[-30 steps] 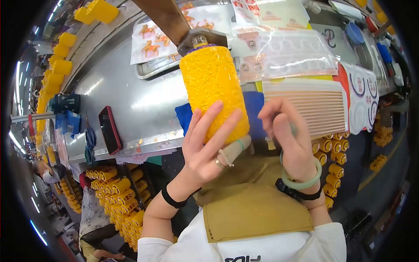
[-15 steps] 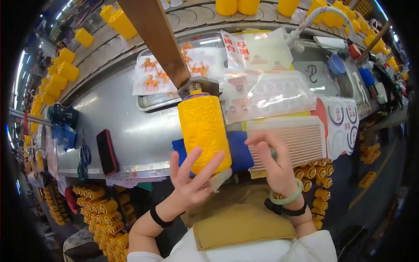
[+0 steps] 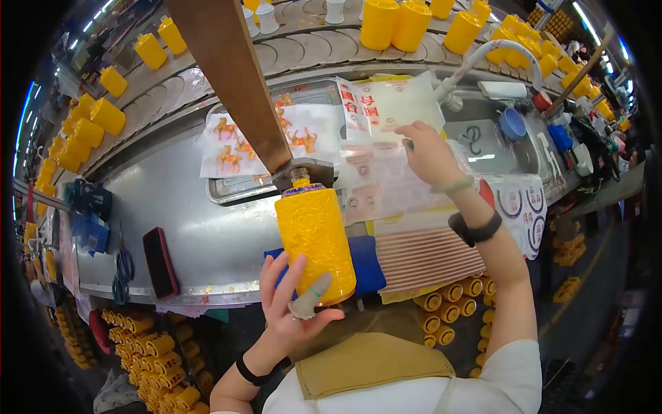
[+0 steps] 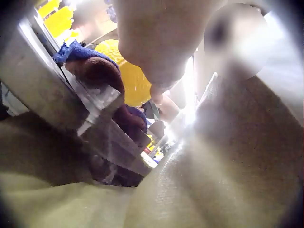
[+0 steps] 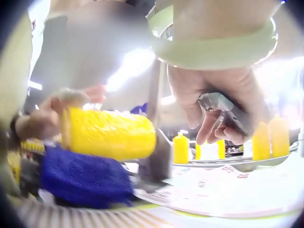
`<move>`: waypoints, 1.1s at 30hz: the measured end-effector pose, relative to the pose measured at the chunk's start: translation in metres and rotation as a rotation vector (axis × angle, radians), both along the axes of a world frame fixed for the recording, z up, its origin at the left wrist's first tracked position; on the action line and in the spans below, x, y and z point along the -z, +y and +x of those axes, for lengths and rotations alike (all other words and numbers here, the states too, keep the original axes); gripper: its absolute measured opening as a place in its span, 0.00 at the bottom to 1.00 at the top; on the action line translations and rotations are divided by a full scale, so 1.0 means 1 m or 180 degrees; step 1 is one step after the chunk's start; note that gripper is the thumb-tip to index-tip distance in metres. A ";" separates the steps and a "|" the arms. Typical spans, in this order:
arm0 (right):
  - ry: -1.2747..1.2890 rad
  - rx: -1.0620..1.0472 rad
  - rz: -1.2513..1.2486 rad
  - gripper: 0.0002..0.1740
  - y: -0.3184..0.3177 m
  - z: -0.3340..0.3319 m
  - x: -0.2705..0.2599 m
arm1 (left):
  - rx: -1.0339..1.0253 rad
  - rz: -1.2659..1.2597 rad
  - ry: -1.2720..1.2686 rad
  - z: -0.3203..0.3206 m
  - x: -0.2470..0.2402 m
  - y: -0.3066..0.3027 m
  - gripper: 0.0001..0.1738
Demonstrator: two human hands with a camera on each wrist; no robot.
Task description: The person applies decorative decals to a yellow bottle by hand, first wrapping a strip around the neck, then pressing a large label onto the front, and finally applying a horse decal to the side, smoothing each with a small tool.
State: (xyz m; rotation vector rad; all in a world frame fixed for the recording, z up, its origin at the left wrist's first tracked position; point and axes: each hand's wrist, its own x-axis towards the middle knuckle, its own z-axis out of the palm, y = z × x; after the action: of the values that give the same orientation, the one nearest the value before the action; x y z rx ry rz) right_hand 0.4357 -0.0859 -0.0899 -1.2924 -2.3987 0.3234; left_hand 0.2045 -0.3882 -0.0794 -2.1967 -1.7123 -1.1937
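Note:
A yellow embossed bottle (image 3: 314,241) leans toward me, its neck at a metal holder (image 3: 302,176) on a wooden post (image 3: 234,83). My left hand (image 3: 293,314) touches the bottle's lower end. Its fingers are extended, the thumb reaches past the base, and one finger wears a pale cover with a green band. My right hand (image 3: 431,159), wearing a pale green bangle (image 5: 213,52), hovers over printed clear sheets (image 3: 393,176). Its curled fingers hold a small grey-green faceted piece (image 5: 225,111), whose kind I cannot tell. A blue cloth (image 3: 365,265) lies under the bottle.
Small orange horse figures (image 3: 227,159) lie on white paper over a metal tray. A striped sheet (image 3: 427,259) and a label sheet (image 3: 520,207) are at the right. A phone (image 3: 160,262) and scissors (image 3: 123,269) lie left. Beyond runs a conveyor (image 3: 310,45) with yellow bottles.
My right hand has moved from beside the bottle forward and right over the clear sheets. My left hand stays at the bottle's base, its fingers shifted to the left side. The view has shifted.

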 end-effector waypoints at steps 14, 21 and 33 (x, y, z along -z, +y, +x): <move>0.0002 -0.0928 0.0062 0.21 -0.012 -0.021 -0.041 | -0.0310 -0.0157 -0.1838 -0.035 -0.007 0.001 0.21; 0.0484 -0.1071 -0.0475 0.23 -0.091 -0.023 -0.040 | -0.0851 0.0776 -0.2155 -0.065 0.014 -0.060 0.21; 0.0877 -0.0104 -0.2097 0.37 -0.133 -0.064 -0.039 | -0.2796 0.1176 -0.5906 -0.131 0.208 -0.176 0.34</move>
State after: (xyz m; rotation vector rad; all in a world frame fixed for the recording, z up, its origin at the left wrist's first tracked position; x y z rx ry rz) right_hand 0.3713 -0.2193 -0.0505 -1.3418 -2.1442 1.2927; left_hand 0.0730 -0.5644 -0.2869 0.5282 -1.8480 -2.8604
